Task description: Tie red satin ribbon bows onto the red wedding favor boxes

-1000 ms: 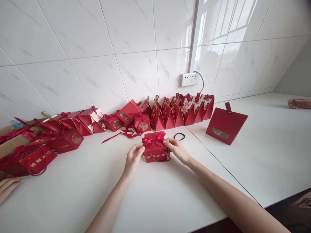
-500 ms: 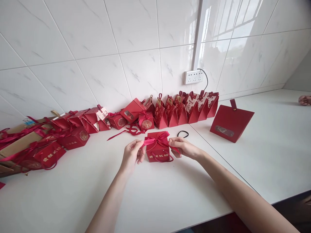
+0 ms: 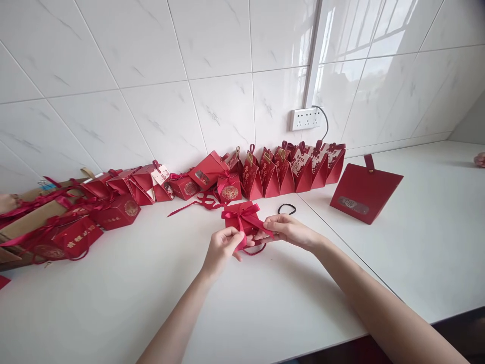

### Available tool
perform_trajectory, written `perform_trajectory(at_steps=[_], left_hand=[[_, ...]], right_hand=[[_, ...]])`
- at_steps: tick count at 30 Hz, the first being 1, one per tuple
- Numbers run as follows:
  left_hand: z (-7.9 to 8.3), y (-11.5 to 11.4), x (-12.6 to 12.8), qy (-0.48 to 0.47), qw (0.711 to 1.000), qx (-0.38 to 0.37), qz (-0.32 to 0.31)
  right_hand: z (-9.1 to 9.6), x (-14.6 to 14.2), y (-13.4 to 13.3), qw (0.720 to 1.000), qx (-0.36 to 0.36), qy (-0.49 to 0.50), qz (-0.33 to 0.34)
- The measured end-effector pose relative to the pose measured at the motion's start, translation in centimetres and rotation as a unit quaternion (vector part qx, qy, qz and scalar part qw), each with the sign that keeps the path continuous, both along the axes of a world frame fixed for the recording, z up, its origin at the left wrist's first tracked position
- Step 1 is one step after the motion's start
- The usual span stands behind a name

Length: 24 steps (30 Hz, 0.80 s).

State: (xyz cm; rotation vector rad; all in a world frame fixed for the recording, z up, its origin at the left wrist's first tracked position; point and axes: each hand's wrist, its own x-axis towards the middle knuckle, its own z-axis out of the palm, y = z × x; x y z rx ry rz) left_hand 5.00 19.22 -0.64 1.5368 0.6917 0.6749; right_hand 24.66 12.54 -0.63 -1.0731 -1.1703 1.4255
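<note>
A small red gift box (image 3: 232, 210) stands on the white table in front of me, with a red ribbon bow (image 3: 244, 213) tied on its top. My left hand (image 3: 223, 250) pinches one ribbon tail in front of the box. Between the thumb and fingers of my right hand (image 3: 286, 230) is the other tail, at the box's right side. Both hands hide most of the box's front. A twisted red cord handle (image 3: 254, 251) shows below the fingers.
Rows of finished-looking red gift boxes (image 3: 252, 177) line the tiled wall. More ribboned boxes (image 3: 78, 235) lie at left. A loose ribbon (image 3: 206, 200) and a black loop (image 3: 287, 209) lie behind my hands. A larger red box (image 3: 366, 192) stands right. Another person's hand (image 3: 480, 160) shows far right.
My left hand has moved right and down, bringing its ribbon tail from the left side to the box's front. My right hand keeps its tail. Part of a hand has appeared at the far left edge.
</note>
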Motion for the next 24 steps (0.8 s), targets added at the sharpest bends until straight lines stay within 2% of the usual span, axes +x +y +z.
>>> perform_trajectory(at_steps=[3,8,10,16,21,24], left_hand=[[0.2,0.3,-0.2,0.004,1.000,0.001,-0.010],[0.6,0.7,-0.7,0.066,0.992,-0.035,-0.098],[0.8,0.9,-0.9,0.084,0.990,-0.034,-0.112],[1.0,1.6,-1.2,0.120,0.988,-0.028,-0.089],[1.0,2.0,-1.6,0.134,0.985,-0.035,-0.106],[1.0,2.2,-1.7,0.143,0.985,-0.039,-0.093]], right_hand=[[-0.2,-0.1,0.1,1.000,0.013,-0.026,-0.003],[-0.5,-1.1,0.1,0.999,-0.012,-0.037,0.026],[-0.6,-1.5,0.1,0.998,-0.025,-0.044,0.036],[-0.9,-2.0,0.2,0.997,-0.033,-0.061,0.026],[-1.1,-2.0,0.4,0.996,-0.033,-0.080,0.026],[-1.5,-1.7,0.7,0.996,-0.036,-0.084,0.022]])
